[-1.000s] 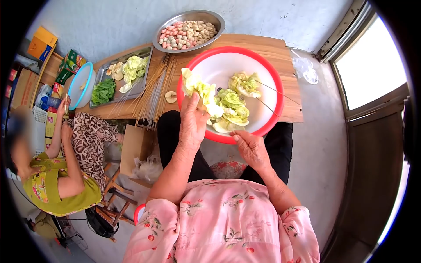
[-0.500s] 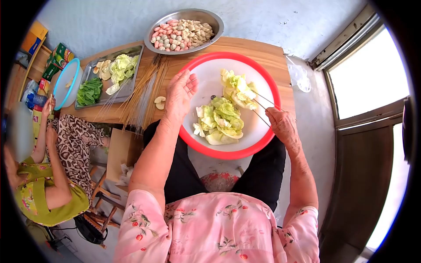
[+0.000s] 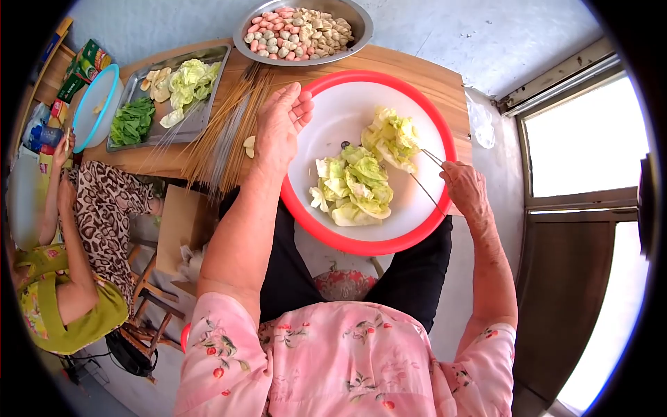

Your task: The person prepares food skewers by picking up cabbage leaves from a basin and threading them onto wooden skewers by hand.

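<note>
My right hand (image 3: 467, 187) is closed on the ends of thin skewers (image 3: 429, 192) at the right side of a white basin with a red rim (image 3: 448, 132). A bunch of pale green lettuce leaves (image 3: 390, 139) is threaded on their far ends, over the basin. Below and left of it, a loose pile of lettuce leaves (image 3: 353, 187) lies on the basin's bottom. My left hand (image 3: 283, 125) is raised by the basin's left rim, palm turned toward it. Its fingers are slightly bent and hold nothing that I can see.
A steel bowl (image 3: 365, 35) of sausages and balls stands behind the basin. Left lie many loose skewers (image 3: 226, 135) and a metal tray (image 3: 214, 90) with leaves and slices. Farther left, a person in a green top (image 3: 104, 316) sits near a blue-rimmed tub (image 3: 78, 132).
The view has shifted slightly. My right hand has moved a little to the right with the skewers and lettuce. My left hand stays raised by the rim.
</note>
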`<state>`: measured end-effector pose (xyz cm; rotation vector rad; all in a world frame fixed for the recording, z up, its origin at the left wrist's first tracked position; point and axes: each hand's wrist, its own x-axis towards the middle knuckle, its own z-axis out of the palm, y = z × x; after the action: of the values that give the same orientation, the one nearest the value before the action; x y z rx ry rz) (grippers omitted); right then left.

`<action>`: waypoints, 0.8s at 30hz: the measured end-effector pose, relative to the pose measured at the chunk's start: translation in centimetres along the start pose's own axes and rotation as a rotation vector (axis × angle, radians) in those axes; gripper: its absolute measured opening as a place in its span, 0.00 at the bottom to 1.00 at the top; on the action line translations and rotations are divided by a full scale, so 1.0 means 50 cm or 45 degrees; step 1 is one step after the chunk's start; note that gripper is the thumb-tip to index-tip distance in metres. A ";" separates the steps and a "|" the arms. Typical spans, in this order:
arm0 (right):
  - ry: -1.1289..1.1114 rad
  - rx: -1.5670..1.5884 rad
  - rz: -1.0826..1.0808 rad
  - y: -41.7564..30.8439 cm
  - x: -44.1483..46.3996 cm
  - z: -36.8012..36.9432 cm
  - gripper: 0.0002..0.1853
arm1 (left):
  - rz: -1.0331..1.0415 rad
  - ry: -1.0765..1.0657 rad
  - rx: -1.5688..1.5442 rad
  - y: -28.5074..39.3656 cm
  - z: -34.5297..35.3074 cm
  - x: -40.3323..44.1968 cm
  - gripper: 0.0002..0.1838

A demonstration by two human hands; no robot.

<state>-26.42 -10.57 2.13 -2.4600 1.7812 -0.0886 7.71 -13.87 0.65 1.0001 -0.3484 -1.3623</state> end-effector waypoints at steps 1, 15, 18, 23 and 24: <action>0.057 0.019 0.019 0.000 0.000 0.000 0.05 | 0.008 -0.011 -0.016 0.003 -0.002 0.002 0.12; 0.388 -0.070 -0.106 -0.045 -0.019 -0.005 0.16 | 0.126 0.128 -0.271 0.064 -0.066 0.028 0.11; 0.467 0.071 -0.199 -0.107 -0.044 -0.003 0.16 | 0.205 0.230 -0.302 0.090 -0.101 0.033 0.11; 0.445 0.407 -0.282 -0.195 -0.102 0.053 0.14 | 0.315 0.372 -0.022 0.111 -0.199 0.035 0.08; 0.432 0.458 -0.308 -0.208 -0.113 0.062 0.13 | 0.326 0.378 -0.014 0.110 -0.216 0.032 0.08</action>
<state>-18.03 -1.83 0.35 -2.4776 1.3968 -0.8124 19.48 -11.75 -1.81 1.0911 -0.2356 -0.9689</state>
